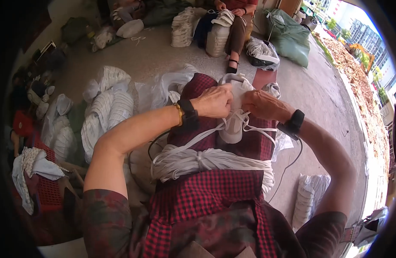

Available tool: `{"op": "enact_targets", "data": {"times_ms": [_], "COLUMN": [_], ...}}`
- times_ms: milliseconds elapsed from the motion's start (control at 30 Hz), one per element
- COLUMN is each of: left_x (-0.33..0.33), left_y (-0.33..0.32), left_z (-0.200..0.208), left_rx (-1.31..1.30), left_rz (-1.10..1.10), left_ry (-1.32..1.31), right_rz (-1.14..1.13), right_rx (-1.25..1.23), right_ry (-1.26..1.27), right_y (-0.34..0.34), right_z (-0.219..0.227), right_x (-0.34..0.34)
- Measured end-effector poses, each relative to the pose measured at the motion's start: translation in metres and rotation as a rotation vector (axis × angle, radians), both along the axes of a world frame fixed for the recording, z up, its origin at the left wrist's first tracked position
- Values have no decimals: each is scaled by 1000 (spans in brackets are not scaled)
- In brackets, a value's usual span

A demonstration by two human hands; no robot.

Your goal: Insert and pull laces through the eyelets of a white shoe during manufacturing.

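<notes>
A light grey and white shoe [230, 134] lies upright across my knees, its toe toward me. White shoelace [240, 117] runs through its front eyelets, and loose lengths trail to both sides. My left hand [214, 101] is closed at the left edge of the shoe's opening, pinching the lace there. On the opposite edge my right hand [266, 105] is closed too, its fingers pinched on the lace. Both sets of fingertips are partly hidden. A thick tied bundle of white laces [202, 161] rests on my lap, over a red and black checked apron [215, 189].
Stacks of white shoe parts [109, 107] in plastic bags stand to my left, near a red basket [49, 189] with cloth on it. Another wrapped stack [309, 200] is at my right. Ahead sits another person [236, 32] beside more stacks and a green sack [290, 36].
</notes>
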State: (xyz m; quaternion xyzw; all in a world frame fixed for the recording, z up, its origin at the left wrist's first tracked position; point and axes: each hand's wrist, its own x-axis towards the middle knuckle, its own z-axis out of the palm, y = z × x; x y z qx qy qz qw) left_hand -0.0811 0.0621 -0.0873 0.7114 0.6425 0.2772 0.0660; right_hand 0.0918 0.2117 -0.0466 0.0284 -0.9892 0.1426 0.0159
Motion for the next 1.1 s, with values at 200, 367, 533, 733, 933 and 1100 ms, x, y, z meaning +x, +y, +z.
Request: {"op": "enact_targets", "data": {"times_ms": [200,367,533,733,933,1100], "left_x": [3,3,7,13,10,15], "left_y": [2,-1,-10,-8,-5,5], "left_z": [-9,-10,-5,-18,-13,-16], "left_rx": [45,25,39,31,33,51], "left_rz": [-35,-11,36,69,76,31], "left_ry": [-64,-42,-6,-32,-17,-82], "right_rz": [-62,-206,-226,-224,-304,-394], "right_rx": [126,212,137,176,177,143], "right_ry": [-56,25,84,115,83,93], "right_y": [-1,-15,-23,-33,-34,-35], "right_z": [-8,-9,-11,-17,-16,-11], "right_x": [3,-2,0,7,0,7]}}
